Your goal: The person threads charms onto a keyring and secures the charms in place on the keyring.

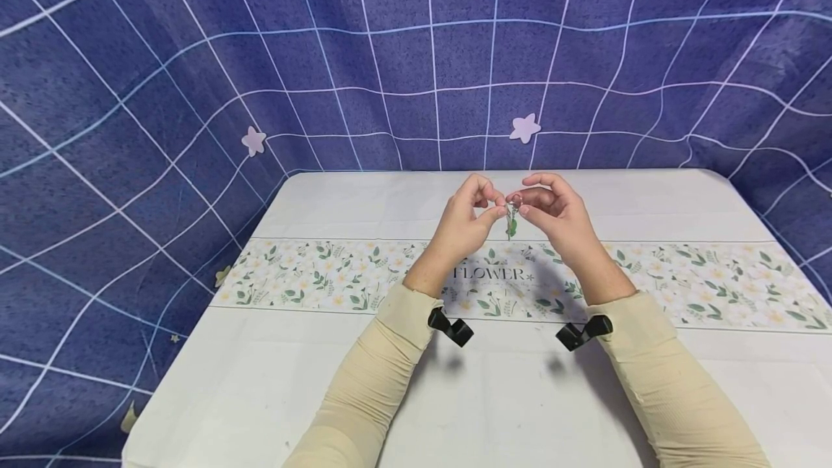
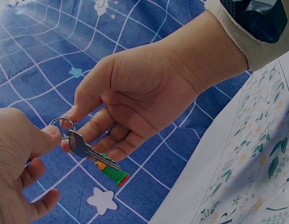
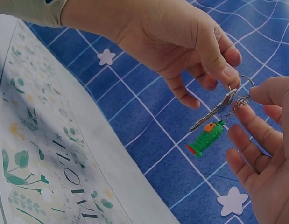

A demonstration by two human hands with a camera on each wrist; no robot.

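Both hands meet above the table in the head view, at a metal key ring (image 3: 247, 80). My left hand (image 1: 469, 214) pinches one side of the ring between thumb and index finger, close to the head of a silver key (image 2: 80, 145). On the opposite side, my right hand (image 1: 552, 209) pinches the ring with its thumb and a finger, other fingers loosely bent. From the ring hang the key and, by a short chain (image 3: 234, 108), a green bumpy figure charm (image 3: 206, 139) with an orange patch and a red end. Fingertips partly cover the ring.
A white table (image 1: 312, 367) lies beneath, crossed by a floral printed strip (image 1: 364, 276) lettered FLOWER. Behind and to the left hangs a blue curtain (image 1: 403, 56) with grid lines and stars. Black mounts (image 1: 451, 327) sit on both cuffs.
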